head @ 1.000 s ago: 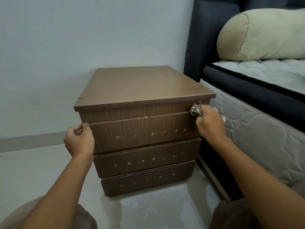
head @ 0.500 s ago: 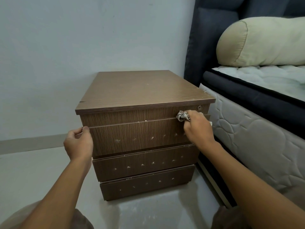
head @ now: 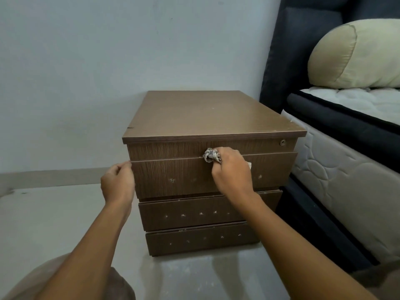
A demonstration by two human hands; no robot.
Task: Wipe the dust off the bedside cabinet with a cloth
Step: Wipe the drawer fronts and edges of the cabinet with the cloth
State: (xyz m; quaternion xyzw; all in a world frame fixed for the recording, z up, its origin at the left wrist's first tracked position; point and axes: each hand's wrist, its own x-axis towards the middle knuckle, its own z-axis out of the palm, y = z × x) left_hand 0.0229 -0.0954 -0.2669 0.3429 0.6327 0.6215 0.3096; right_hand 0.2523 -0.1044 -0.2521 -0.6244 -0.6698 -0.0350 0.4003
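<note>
A brown wooden bedside cabinet (head: 207, 118) with three drawers stands against the wall. My right hand (head: 232, 169) grips a crumpled patterned cloth (head: 212, 155) and presses it onto the top edge of the upper drawer, near the middle of the front. My left hand (head: 118, 182) pinches the left corner of that same upper drawer front. White specks dot the drawer fronts. A small round lock (head: 282, 142) sits at the upper right of the front.
A bed with a dark frame (head: 324, 213), quilted mattress (head: 346, 176) and cream pillow (head: 355, 55) stands close to the cabinet's right side. A pale wall (head: 108, 61) is behind, and grey floor (head: 43, 224) lies to the left. My knees show at the bottom corners.
My right hand has slid the cloth leftward along the upper drawer's top edge, from the right corner by the lock to about the middle. My left hand has stayed on the drawer's left corner.
</note>
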